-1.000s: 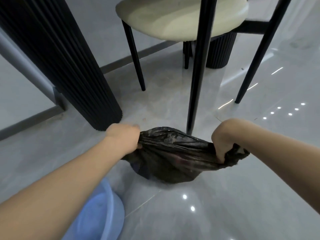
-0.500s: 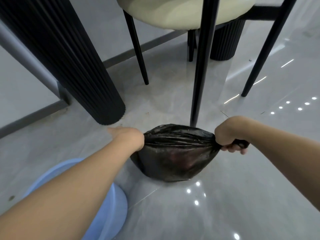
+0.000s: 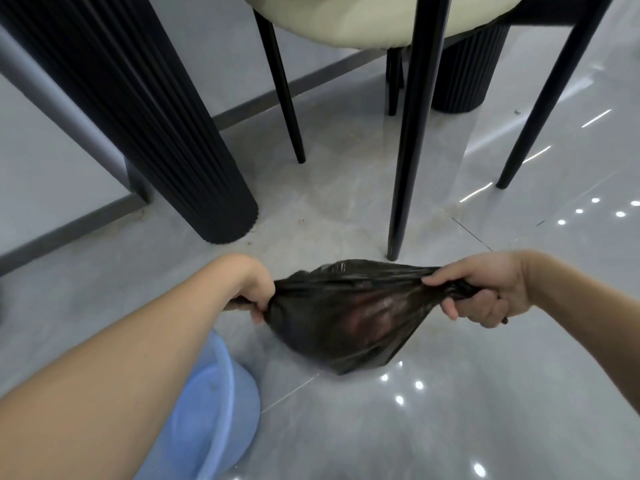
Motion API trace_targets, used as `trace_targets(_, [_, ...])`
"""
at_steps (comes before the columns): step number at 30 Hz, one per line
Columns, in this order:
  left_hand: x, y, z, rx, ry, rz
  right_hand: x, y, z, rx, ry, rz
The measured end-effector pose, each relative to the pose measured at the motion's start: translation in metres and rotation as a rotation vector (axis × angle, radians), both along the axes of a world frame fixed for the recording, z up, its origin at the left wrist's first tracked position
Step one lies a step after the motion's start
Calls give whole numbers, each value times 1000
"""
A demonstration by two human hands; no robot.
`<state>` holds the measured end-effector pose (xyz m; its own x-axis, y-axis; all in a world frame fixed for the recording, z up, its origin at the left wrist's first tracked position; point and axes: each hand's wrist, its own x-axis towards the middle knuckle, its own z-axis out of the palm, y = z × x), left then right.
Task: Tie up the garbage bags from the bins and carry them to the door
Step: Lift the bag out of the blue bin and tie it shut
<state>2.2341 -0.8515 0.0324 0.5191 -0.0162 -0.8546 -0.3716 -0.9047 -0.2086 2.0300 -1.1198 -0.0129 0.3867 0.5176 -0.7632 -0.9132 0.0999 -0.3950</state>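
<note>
Head view is looking down at a glossy grey tiled floor [image 3: 450,427], where a black garbage bag [image 3: 349,317] is hanging stretched between the two hands, its belly sagging low over the tiles (whether it is grazing them I cannot tell). The left hand [image 3: 254,289] is gripping one gathered corner of the bag's mouth, fingers curled round a twisted tail of plastic; the right hand [image 3: 485,294] is gripping the opposite corner in a closed fist, thumb lying along the top. Both are pulling outward, so the mouth is drawn into a taut line and something reddish is showing faintly through the film.

A light blue bin [image 3: 211,414] is sitting at the near left, partly under the left forearm, and the bag is already out of it. Farther off, a black chair leg [image 3: 408,133] is standing just beyond the bag, under a cream chair seat [image 3: 363,19], and a fluted black pedestal [image 3: 156,133] is rising at the far left.

By my reading, the tying step is under way: the two ears are being readied for a knot. Next, the hands would need to come together, cross the tails and tuck one under, keeping tension so nothing slips open.
</note>
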Motion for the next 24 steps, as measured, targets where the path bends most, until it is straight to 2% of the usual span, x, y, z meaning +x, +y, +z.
trace_targets(2, [2,2,-12,-318,-262,95,-3,6,-11,216,-82,-287])
trace_targets(3, [1,2,-17,-416,-394,112,-2,11,-15,280,-124,-434])
trace_targets(5, [-12,4,-26,-466,-592,60,5,25,-20,374,-194,-716])
trace_targets(9, [-50,15,-50,-428,-762,-424,20,52,-22,566,-289,-1194])
trace_targets(12, [-74,18,-56,-416,-802,-659,31,75,-18,625,-318,-1331])
trace_targets(15, [-93,15,-54,-464,-724,-684,42,94,-14,616,-330,-1350])
trace_targets(19, [-107,14,-55,-439,-768,-820,50,102,-15,620,-387,-1337])
trace_targets(24, [-108,23,-76,-211,-661,-971,61,90,-11,663,-413,-1548])
